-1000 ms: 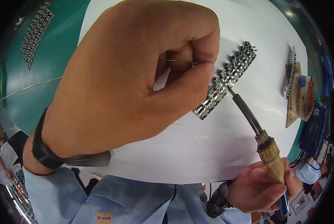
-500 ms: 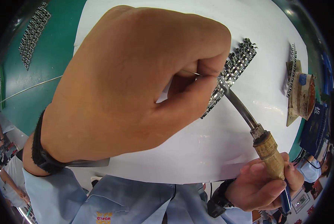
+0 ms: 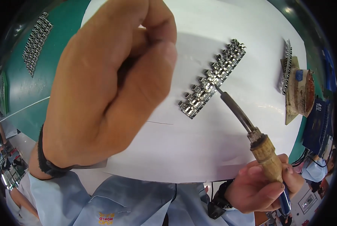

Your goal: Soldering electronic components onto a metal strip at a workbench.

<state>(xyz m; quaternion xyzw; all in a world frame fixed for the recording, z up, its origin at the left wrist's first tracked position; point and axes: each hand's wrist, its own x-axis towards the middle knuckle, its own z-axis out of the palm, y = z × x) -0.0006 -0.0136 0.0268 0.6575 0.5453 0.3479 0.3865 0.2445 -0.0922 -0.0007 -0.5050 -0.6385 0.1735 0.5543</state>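
My right hand [image 3: 257, 188] is wrapped shut around the wooden grip of a soldering iron [image 3: 251, 132], low at the right, and the iron's dark shaft slants up and left so that its tip rests on the strip of small metal parts [image 3: 212, 78]. That strip lies diagonally on the white sheet [image 3: 198, 150] covering the tabletop [image 3: 25, 94], and the tip meets it roughly at the middle of its length, on the edge nearer to me.

My left hand [image 3: 108, 83] is raised close to the camera, curled nearly into a fist with thumb and forefinger pinched together. A very fine wire shows faintly below it over the sheet, but I cannot tell whether the pinch holds it; the hand is blurred.

As for progress, I judge the work on this strip to be partway along: the iron sits mid-strip, with parts on both sides of it. Which of them are already soldered I cannot make out. Another strip of the same metal parts [image 3: 36, 41] lies well apart on the green tabletop at far left, and a third, narrower strip [image 3: 287, 64] stands at the right edge, just beside a worn iron stand [image 3: 300, 92].
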